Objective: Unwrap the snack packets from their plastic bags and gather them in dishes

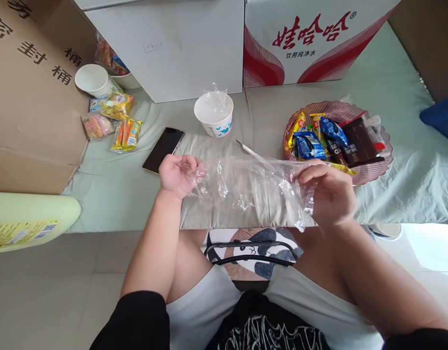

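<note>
Black shirt [262,325] sits nearest; beyond it, the left hand [182,175] and right hand [329,192] pinch opposite ends of clear plastic film [241,187] over green cloth [112,197]. It looks light, limp, slippery; best held by its edges.

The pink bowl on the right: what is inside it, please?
The pink bowl holds blue packets, yellow packets and dark brown packets. Whatever lies beneath the top ones is covered and cannot be seen.
</note>
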`<state>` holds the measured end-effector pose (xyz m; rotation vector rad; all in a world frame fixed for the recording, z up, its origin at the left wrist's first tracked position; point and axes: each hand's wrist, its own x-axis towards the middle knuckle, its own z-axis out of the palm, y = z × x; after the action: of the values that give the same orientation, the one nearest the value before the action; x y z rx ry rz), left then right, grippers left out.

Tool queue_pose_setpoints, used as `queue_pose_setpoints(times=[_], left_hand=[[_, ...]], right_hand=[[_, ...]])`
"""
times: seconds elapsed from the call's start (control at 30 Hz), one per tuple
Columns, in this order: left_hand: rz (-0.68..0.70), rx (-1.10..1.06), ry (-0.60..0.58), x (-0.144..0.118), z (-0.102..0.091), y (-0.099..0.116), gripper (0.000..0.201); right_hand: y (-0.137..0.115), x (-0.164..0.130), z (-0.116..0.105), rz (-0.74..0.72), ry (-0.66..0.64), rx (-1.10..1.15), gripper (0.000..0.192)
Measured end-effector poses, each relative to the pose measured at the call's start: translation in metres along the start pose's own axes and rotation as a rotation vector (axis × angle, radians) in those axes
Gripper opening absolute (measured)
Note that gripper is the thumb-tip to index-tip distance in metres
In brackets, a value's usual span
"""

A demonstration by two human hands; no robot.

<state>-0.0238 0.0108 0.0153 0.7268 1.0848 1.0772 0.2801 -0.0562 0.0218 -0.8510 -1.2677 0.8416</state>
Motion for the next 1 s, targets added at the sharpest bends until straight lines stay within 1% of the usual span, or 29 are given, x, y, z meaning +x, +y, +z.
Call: queue_pose_setpoints(times=[0.07,0.1,0.17,0.23,0.27,0.33,0.4,0.47,0.53,0.6,0.63,0.67,0.7,0.77,0.8,0.83,0.87,0.93,0.97,1.0], left_hand=[[0.029,0.104,-0.017,0.002,0.001,-0.004,0.043],[0.035,0.140,-0.030,0.002,0.002,-0.006,0.038],[0.011,0.184,-0.055,0.000,0.002,-0.008,0.032],[-0.042,0.219,-0.070,-0.001,0.002,-0.008,0.041],[-0.053,0.236,-0.065,-0.001,0.001,-0.007,0.046],[-0.041,0.258,-0.037,0.001,-0.001,-0.007,0.049],[-0.002,0.234,0.005,0.002,-0.003,-0.006,0.046],[-0.019,0.184,0.010,0.003,-0.005,-0.005,0.045],[-0.110,0.163,-0.069,0.000,-0.006,-0.003,0.053],[-0.206,0.210,-0.190,-0.003,-0.007,-0.001,0.072],[-0.226,0.250,-0.227,-0.005,-0.007,0.000,0.082],[-0.221,0.287,-0.231,-0.006,-0.007,0.000,0.087],[-0.199,0.313,-0.206,-0.006,-0.007,0.000,0.087],[-0.116,0.317,-0.101,-0.005,-0.007,0.001,0.074],[-0.077,0.301,-0.049,-0.005,-0.007,0.001,0.066],[-0.052,0.283,-0.013,-0.004,-0.007,0.002,0.060],[-0.047,0.266,0.001,-0.003,-0.007,0.003,0.055],[-0.089,0.245,-0.032,-0.003,-0.007,0.004,0.049],[-0.124,0.244,-0.068,-0.003,-0.006,0.004,0.048],[-0.164,0.250,-0.110,-0.003,-0.005,0.004,0.048]], right_hand=[[0.000,-0.001,-0.002,-0.005,-0.001,-0.051,0.050],[0.001,-0.001,-0.003,0.007,-0.001,-0.075,0.049],[0.002,-0.004,-0.004,0.041,0.004,-0.093,0.036],[0.001,-0.005,-0.004,0.097,0.022,-0.051,0.021],[0.000,-0.006,-0.004,0.126,0.039,-0.023,0.020],[-0.003,-0.006,-0.004,0.181,0.064,0.009,0.022],[-0.008,-0.006,-0.003,0.214,0.062,0.022,0.026],[-0.011,-0.006,-0.001,0.242,0.044,0.039,0.029],[-0.013,-0.006,0.001,0.260,0.042,0.052,0.034],[-0.014,-0.007,0.003,0.266,0.058,0.054,0.039],[-0.014,-0.007,0.004,0.267,0.070,0.053,0.041],[-0.015,-0.007,0.005,0.270,0.081,0.051,0.043],[-0.015,-0.007,0.005,0.278,0.088,0.050,0.045],[-0.017,-0.007,0.001,0.315,0.072,0.066,0.048],[-0.018,-0.007,-0.002,0.351,0.023,0.098,0.049],[-0.019,-0.007,-0.006,0.404,-0.064,0.151,0.051],[-0.019,-0.007,-0.010,0.475,-0.181,0.224,0.054],[-0.018,-0.005,-0.015,0.641,-0.423,0.385,0.058],[-0.015,-0.004,-0.015,0.709,-0.489,0.443,0.058],[-0.012,-0.003,-0.013,0.756,-0.497,0.475,0.056]])
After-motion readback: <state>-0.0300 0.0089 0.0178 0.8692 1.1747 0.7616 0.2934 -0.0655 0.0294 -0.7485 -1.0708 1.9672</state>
